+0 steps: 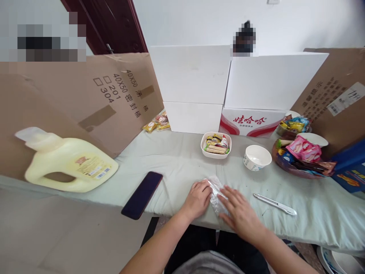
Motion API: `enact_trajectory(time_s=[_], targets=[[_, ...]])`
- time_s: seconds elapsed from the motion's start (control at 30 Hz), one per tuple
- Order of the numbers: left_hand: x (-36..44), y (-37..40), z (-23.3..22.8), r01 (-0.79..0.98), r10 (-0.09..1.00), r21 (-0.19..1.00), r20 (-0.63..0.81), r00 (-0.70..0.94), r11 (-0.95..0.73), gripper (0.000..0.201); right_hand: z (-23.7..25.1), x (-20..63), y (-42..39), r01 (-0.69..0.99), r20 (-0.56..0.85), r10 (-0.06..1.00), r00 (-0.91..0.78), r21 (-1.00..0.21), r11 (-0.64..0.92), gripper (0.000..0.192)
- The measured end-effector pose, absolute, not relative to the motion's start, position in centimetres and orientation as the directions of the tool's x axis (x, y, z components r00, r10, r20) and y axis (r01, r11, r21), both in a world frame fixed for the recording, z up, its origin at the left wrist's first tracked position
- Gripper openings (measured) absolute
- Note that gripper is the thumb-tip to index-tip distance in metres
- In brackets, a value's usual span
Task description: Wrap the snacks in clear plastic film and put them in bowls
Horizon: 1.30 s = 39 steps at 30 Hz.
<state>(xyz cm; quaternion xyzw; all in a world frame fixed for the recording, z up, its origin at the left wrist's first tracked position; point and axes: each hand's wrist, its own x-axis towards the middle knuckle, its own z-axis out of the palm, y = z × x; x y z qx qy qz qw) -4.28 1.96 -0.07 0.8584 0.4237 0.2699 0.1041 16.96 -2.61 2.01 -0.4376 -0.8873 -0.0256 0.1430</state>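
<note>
A crinkled clear plastic bag [216,194] lies on the cloth near the table's front edge, between my hands. My left hand [197,198] has its fingers curled over the bag's left side, gripping it. Stretched out and slightly spread, the fingers of my right hand [239,214] rest on its right side. My palms hide part of the bag. Beyond it stands a white square container [216,155] with small packaged snacks and a bundle of sticks inside. A white paper bowl [257,156] is to its right. A white utility knife [275,204] lies right of my right hand.
A dark phone [142,195] and a pale yellow jug [71,163] lying on its side are on the left. White boxes [194,76] and cardboard panels [71,95] wall the table. On the right sits a bowl of wrapped snacks [305,152].
</note>
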Motion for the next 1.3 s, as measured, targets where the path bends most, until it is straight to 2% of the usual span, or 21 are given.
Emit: enact_trajectory(time_s=[0.07,0.1,0.23,0.3,0.4,0.47,0.53,0.63,0.77,0.87,1.0,1.2,1.3], targets=[[-4.4,1.9,0.1,0.666,0.771,0.388,0.350,0.533,-0.637,0.025,0.5,15.9,-4.6,0.703,0.342,0.658,-0.671,0.010,0.711,0.055],[-4.5,1.8,0.2,0.664,0.762,0.372,0.332,0.557,-0.648,0.027,-0.2,15.4,-5.6,0.703,0.363,0.643,-0.674,0.048,0.710,0.058],[-4.4,1.6,0.3,0.663,0.734,0.315,0.259,0.628,-0.678,0.034,-2.2,15.0,-8.2,0.739,0.430,0.639,-0.638,0.107,0.665,0.045],[-4.4,1.6,0.3,0.667,0.733,0.306,0.229,0.641,-0.679,0.038,-2.4,15.5,-8.4,0.749,0.443,0.659,-0.608,0.044,0.661,0.041],[-4.3,1.6,0.4,0.668,0.731,0.301,0.205,0.651,-0.680,0.042,-2.0,16.1,-7.9,0.742,0.483,0.703,-0.523,-0.147,0.653,0.032],[-4.3,1.6,0.5,0.661,0.724,0.303,0.198,0.661,-0.686,0.043,-1.4,16.2,-7.4,0.682,0.495,0.691,-0.527,-0.239,0.691,0.026],[-4.3,1.6,0.6,0.651,0.717,0.312,0.192,0.670,-0.692,0.043,-0.6,16.3,-6.6,0.609,0.453,0.660,-0.599,-0.277,0.743,0.024],[-4.3,1.7,0.6,0.636,0.712,0.338,0.192,0.675,-0.694,0.045,1.1,16.3,-5.0,0.568,0.287,0.644,-0.709,-0.308,0.763,0.021],[-4.7,2.0,0.3,0.617,0.748,0.439,0.251,0.614,-0.653,0.049,2.8,16.1,-2.1,0.632,0.148,0.707,-0.692,-0.350,0.692,0.024],[-5.0,2.3,0.0,0.583,0.777,0.524,0.312,0.547,-0.621,0.043,3.1,15.6,-0.3,0.716,0.100,0.785,-0.612,-0.350,0.603,0.022],[-5.0,2.5,-0.2,0.577,0.783,0.538,0.324,0.531,-0.614,0.041,2.4,14.9,1.2,0.818,0.063,0.869,-0.490,-0.312,0.484,0.020],[-4.6,2.4,-0.5,0.578,0.779,0.527,0.352,0.519,-0.623,0.046,1.0,14.2,2.1,0.866,0.058,0.899,-0.433,-0.250,0.433,0.017],[-4.7,2.3,-0.3,0.555,0.770,0.536,0.394,0.502,-0.637,0.036,0.7,13.9,2.3,0.883,0.058,0.906,-0.420,-0.205,0.422,0.017]])
